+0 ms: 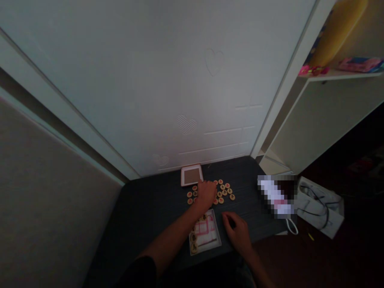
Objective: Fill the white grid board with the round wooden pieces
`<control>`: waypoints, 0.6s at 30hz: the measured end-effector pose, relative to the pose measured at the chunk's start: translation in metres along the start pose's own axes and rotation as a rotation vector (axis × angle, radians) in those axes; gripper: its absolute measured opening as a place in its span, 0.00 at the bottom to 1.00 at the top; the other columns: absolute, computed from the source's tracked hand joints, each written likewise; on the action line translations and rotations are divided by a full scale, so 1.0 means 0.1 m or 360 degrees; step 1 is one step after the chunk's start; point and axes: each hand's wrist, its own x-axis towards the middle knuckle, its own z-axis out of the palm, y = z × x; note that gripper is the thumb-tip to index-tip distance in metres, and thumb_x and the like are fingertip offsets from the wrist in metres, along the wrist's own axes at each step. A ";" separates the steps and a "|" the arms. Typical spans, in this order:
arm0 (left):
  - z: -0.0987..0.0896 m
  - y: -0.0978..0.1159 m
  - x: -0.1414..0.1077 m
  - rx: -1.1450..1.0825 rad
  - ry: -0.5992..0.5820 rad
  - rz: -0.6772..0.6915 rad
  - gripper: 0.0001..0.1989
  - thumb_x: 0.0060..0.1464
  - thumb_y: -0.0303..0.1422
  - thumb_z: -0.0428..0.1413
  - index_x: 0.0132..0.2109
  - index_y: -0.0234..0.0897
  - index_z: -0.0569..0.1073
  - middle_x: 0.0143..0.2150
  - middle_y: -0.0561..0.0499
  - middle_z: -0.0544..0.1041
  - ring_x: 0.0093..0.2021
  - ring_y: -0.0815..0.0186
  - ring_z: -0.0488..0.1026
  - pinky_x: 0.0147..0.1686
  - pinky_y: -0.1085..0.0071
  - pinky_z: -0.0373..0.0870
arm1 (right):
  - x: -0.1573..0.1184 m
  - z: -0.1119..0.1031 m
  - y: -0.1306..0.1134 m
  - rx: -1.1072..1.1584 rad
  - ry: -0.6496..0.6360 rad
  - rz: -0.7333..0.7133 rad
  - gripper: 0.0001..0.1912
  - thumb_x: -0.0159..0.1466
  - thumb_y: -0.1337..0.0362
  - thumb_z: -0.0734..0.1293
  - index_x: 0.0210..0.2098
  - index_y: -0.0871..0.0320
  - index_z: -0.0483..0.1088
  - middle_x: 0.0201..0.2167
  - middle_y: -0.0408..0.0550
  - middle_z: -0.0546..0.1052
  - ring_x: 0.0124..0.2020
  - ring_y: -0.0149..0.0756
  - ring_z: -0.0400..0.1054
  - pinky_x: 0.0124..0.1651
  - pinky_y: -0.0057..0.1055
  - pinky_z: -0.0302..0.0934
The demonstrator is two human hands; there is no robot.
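Note:
Round wooden Chinese chess pieces (224, 192) with red and dark characters lie in loose rows on the dark table. My left hand (207, 191) reaches over the middle of them, back up and fingers curled down; whatever is under the fingertips is hidden. Below my left forearm sits a shallow white box tray (218, 237). Several pieces (194, 243) line its left side, next to a folded sheet with pink lines (205, 231). To the right of the tray my right hand (237, 230) rests near the table's front, fingers loosely curled in, nothing visible in them.
A box lid (192, 175) with a brown inside lies near the wall behind the pieces. On the table's right stands a blurred-out white object (276, 196). Beyond the edge are a white box with cables (321, 206) and a shelf unit (330, 78).

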 end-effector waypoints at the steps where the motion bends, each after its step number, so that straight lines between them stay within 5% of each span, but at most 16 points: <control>1: 0.00 0.01 0.01 0.0003 -0.0020 -0.0005 0.17 0.64 0.37 0.57 0.57 0.35 0.70 0.56 0.44 0.73 0.50 0.58 0.75 0.47 0.55 0.75 | 0.00 0.00 0.00 0.0003 -0.0005 0.0004 0.16 0.69 0.55 0.62 0.39 0.56 0.79 0.37 0.52 0.83 0.38 0.42 0.79 0.42 0.33 0.72; 13: -0.05 0.07 0.03 -0.0029 -0.0066 -0.0026 0.18 0.64 0.37 0.57 0.57 0.35 0.70 0.56 0.43 0.73 0.50 0.58 0.75 0.47 0.55 0.75 | 0.00 -0.01 0.00 -0.0002 0.0006 -0.0022 0.16 0.69 0.55 0.62 0.40 0.56 0.79 0.37 0.51 0.83 0.37 0.41 0.78 0.41 0.32 0.72; 18: -0.14 0.06 -0.07 -0.0111 0.0058 -0.0001 0.10 0.63 0.34 0.56 0.47 0.33 0.77 0.44 0.39 0.80 0.48 0.53 0.77 0.50 0.56 0.70 | 0.00 0.00 0.00 -0.0006 -0.0006 -0.0007 0.16 0.69 0.55 0.62 0.40 0.55 0.79 0.36 0.51 0.83 0.36 0.42 0.78 0.41 0.33 0.72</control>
